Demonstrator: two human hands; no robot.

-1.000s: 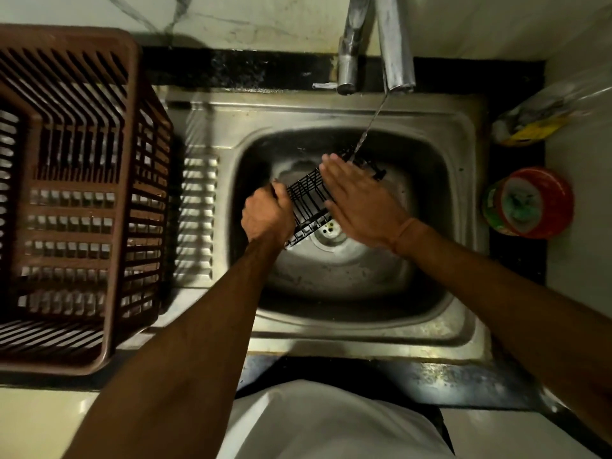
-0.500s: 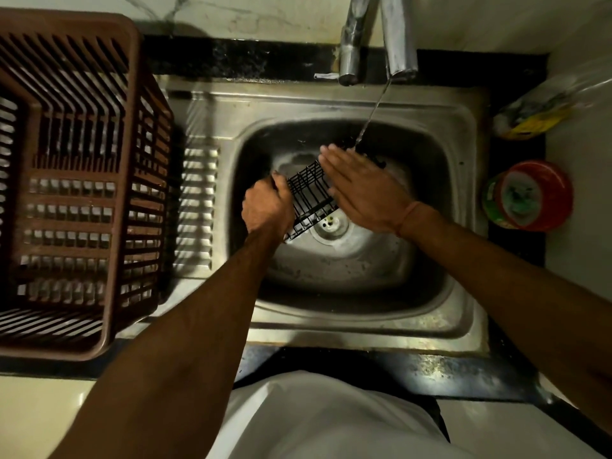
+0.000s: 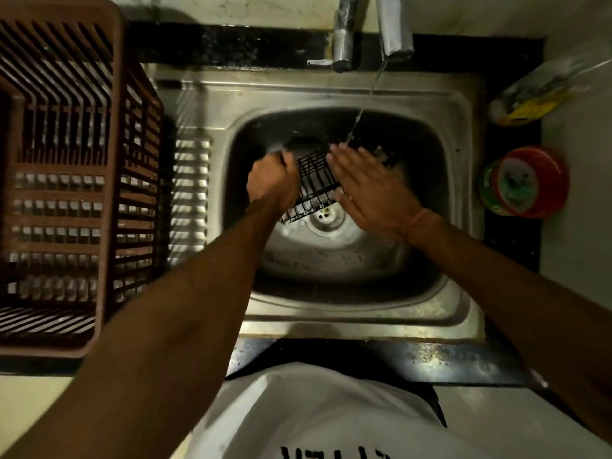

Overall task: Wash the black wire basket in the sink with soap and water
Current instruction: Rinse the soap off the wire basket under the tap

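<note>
Over the drain in the middle of the sink (image 3: 463, 94), the left hand (image 3: 273, 182) curls its grip round the black wire basket (image 3: 314, 183), tilting it under the tap's stream (image 3: 361, 111) so the flat, open-fingered right hand (image 3: 371, 190) can rub its mesh.

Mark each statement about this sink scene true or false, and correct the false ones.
1. Water runs from the tap into the sink. True.
2. The right hand grips the black wire basket in a fist. False: it lies flat on the basket with straight fingers.
3. The left hand holds the basket's left edge. True.
4. The brown plastic crate stands to the right of the sink. False: it stands to the left.
5. The basket rests on the counter. False: it is held over the basin, above the drain.
</note>
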